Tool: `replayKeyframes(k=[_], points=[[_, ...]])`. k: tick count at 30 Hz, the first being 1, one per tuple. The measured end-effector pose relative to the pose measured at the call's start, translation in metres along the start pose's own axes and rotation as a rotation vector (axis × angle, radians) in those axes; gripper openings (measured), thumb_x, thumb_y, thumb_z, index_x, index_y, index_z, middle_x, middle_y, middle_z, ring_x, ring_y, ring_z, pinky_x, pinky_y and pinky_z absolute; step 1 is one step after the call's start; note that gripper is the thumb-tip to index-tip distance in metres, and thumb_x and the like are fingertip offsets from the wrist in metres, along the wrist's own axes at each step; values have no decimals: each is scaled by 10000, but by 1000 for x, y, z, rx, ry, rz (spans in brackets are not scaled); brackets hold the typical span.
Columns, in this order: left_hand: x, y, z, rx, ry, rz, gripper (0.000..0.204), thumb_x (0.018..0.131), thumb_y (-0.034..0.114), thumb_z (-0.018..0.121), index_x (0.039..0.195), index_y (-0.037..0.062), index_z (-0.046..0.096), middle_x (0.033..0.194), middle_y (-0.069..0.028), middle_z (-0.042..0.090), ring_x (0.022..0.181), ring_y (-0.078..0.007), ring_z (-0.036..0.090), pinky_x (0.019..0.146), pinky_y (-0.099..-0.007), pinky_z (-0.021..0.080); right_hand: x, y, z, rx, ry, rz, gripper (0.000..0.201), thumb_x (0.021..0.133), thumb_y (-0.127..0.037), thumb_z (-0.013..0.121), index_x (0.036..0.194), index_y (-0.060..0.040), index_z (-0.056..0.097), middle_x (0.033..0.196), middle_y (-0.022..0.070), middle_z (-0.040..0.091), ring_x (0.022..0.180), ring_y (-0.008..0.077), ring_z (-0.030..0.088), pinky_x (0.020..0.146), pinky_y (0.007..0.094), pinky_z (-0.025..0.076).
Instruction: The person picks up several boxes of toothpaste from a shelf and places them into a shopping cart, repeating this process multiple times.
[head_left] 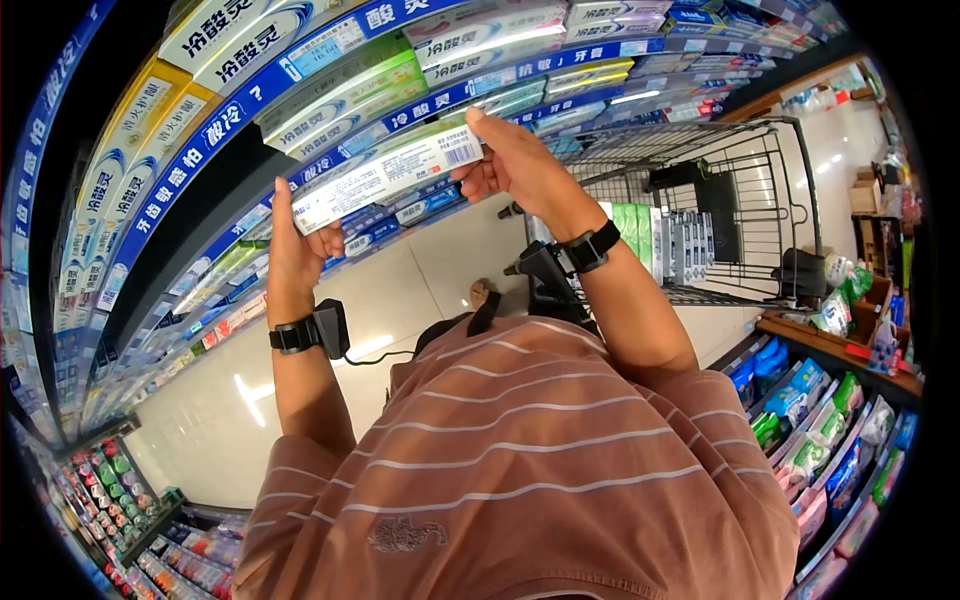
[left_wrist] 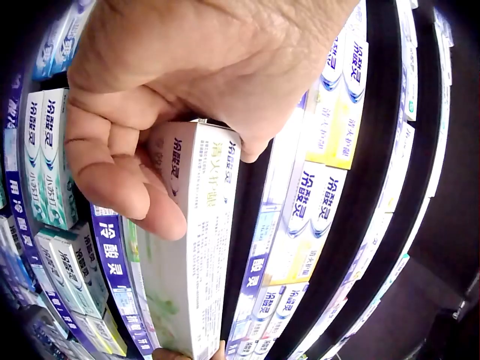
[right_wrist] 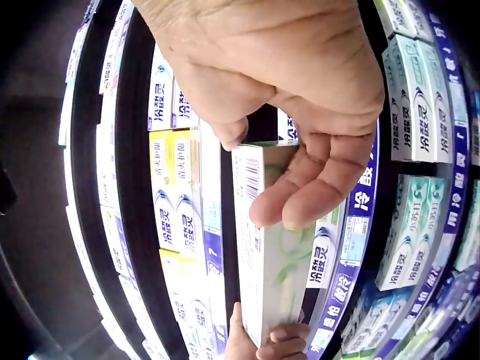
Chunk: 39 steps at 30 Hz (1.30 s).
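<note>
A long white and pale green toothpaste box (head_left: 385, 182) spans the space between both hands, close in front of the shelf. My left hand (head_left: 296, 245) grips one end, thumb on one edge and fingers curled behind. At the opposite end, near the printed barcode, my right hand (head_left: 522, 172) pinches it between thumb and fingers. In the left wrist view, the left hand (left_wrist: 195, 71) wraps around the end of the box (left_wrist: 208, 255), whose small print shows. The right wrist view has the right hand (right_wrist: 300, 90) over the barcode end of the box (right_wrist: 281, 277).
Shelves of toothpaste boxes (head_left: 335, 100) curve along the front and left, edged with blue price strips (head_left: 215, 120). A wire shopping cart (head_left: 770, 210) stands to the right, with green-and-white boxes (head_left: 635, 235) inside. Packaged goods (head_left: 830, 430) fill a low shelf at lower right.
</note>
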<state>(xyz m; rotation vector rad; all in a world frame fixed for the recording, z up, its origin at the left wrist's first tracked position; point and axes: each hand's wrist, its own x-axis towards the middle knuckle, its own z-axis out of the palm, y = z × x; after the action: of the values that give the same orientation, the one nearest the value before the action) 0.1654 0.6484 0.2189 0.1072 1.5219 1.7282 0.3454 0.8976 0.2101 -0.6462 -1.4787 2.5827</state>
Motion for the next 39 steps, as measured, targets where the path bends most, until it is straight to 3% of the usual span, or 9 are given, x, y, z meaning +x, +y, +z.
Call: replayKeyframes(k=[23,26,27,30,31,34,35,37,39], points=[[-3,-9,-16,-19,1,-51,661,979,655,386,891,50,636,630,-62,629,462,-159,602,396,-271,470,3,6,11,-43,27,41,557,970,-551,521,1059,-14,640,798,89,669,619,162,646,588,307,556],[-6,-10,-23,-47,-14,3,593,1002,575,418,941,29,639,659,-75,652,494,-156,619,421,-259,473,4,8,12,24,-23,0,520,977,-514,520,1120,-22,614,813,86,671,656,167,653,619,312,558],[-11,-7,-21,-50,-51,80,536,1011,516,442,1010,15,634,686,-80,664,519,-149,622,438,-251,468,2,7,11,52,-63,-19,479,995,-435,520,1223,-16,560,922,100,676,735,179,666,671,321,561],[-27,10,-21,2,-82,236,525,1001,386,544,1336,-14,482,934,-116,686,668,-127,627,502,-227,467,-7,-1,27,48,13,-92,459,1007,-364,524,1280,4,514,1060,125,651,823,195,676,708,337,562],[-26,15,-23,43,-72,270,538,992,357,568,1368,-9,449,981,-118,679,714,-129,628,533,-228,476,-3,-1,24,41,-35,-80,477,1009,-298,534,1350,27,458,1163,140,612,921,205,675,766,337,562],[-21,26,-25,121,-55,363,602,963,283,632,1434,2,383,1100,-121,660,847,-138,631,631,-236,504,13,-1,29,72,-101,-220,564,981,-269,577,1385,78,391,1157,168,602,930,218,674,812,321,567],[-17,30,-24,121,-54,391,612,952,267,649,1437,5,383,1125,-119,654,889,-143,631,667,-243,514,19,-2,29,72,-112,-216,572,970,-250,598,1371,98,385,1196,181,581,1027,227,650,892,325,550],[-7,34,-27,108,-68,427,624,937,209,668,1448,13,368,1230,-122,619,1034,-179,628,810,-291,542,26,-4,37,97,-53,-274,535,966,-246,606,1336,87,410,1224,184,566,1074,235,631,911,330,543],[-1,33,-24,103,-61,438,618,938,179,662,1452,19,360,1270,-129,598,1086,-199,620,860,-314,546,34,-4,43,178,-28,-311,517,962,-243,614,1318,79,422,1251,185,551,1111,242,615,931,342,536]])
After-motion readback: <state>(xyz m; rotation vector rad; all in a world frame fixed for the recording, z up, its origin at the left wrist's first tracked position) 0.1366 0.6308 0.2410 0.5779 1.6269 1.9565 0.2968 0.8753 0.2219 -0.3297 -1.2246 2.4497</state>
